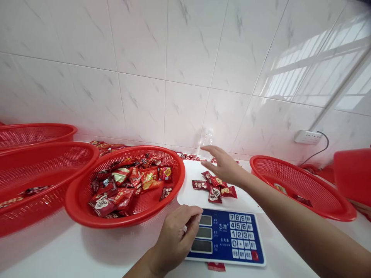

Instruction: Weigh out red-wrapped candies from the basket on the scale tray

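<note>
My right hand (pixel 224 166) is open, thumb and fingers apart, just above several small red and dark-red wrapped snack packets (pixel 215 193). The packets lie together on the white pan (pixel 188 170) of a weighing scale. Behind its fingertips, a clear plastic object (pixel 207 139) is by the wall; its kind is hard to make out. My left hand (pixel 176 235) is closed, thumb and forefinger pinched together at the left edge of the scale's blue keypad panel (pixel 224 237). Whatever it may hold is hidden. The scale's displays look blank.
Left of the scale stands a red plastic basket (pixel 74 206) of mixed snack packets. More red baskets (pixel 87 154) stand farther left, and another basket (pixel 339 208) is at right. Loose packets (pixel 108 146) lie along the tiled wall. A power strip (pixel 307 137) hangs at right.
</note>
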Demonstrator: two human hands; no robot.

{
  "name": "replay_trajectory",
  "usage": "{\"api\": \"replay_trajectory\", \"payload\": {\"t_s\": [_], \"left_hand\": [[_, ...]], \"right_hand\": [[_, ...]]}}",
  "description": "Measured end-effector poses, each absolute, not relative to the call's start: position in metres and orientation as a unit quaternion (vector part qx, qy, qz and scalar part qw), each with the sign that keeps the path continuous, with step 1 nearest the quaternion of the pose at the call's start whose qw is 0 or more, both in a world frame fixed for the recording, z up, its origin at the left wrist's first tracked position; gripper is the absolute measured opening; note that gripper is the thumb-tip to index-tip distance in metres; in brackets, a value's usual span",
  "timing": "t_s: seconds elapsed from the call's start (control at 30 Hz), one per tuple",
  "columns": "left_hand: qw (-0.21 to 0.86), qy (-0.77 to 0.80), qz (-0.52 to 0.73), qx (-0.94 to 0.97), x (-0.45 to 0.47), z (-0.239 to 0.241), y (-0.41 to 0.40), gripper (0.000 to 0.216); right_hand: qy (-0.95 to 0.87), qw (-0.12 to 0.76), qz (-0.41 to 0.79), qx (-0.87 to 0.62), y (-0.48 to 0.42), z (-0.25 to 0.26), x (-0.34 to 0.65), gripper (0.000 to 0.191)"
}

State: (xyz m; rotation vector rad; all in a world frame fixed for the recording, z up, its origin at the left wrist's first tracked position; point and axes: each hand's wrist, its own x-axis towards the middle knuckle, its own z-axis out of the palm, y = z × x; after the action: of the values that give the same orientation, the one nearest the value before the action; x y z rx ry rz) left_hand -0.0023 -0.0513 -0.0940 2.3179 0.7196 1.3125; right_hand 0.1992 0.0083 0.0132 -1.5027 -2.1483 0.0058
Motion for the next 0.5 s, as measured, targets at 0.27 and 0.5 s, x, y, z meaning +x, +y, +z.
{"api": "replay_trajectory", "payload": {"t_s": [0.27, 0.5], "left_hand": [[0.166, 0.224, 0.441, 0.853, 0.0, -0.095, -0.056, 0.019], [0.156, 0.227, 0.442, 0.854, 0.0, -0.095, -0.056, 0.019]], "right_hand": [[-0.801, 0.097, 0.093, -0.584, -0.002, -0.055, 0.235, 0.075], [-0.81, 0.109, 0.072, -0.572, -0.003, -0.068, 0.227, 0.069]]}}
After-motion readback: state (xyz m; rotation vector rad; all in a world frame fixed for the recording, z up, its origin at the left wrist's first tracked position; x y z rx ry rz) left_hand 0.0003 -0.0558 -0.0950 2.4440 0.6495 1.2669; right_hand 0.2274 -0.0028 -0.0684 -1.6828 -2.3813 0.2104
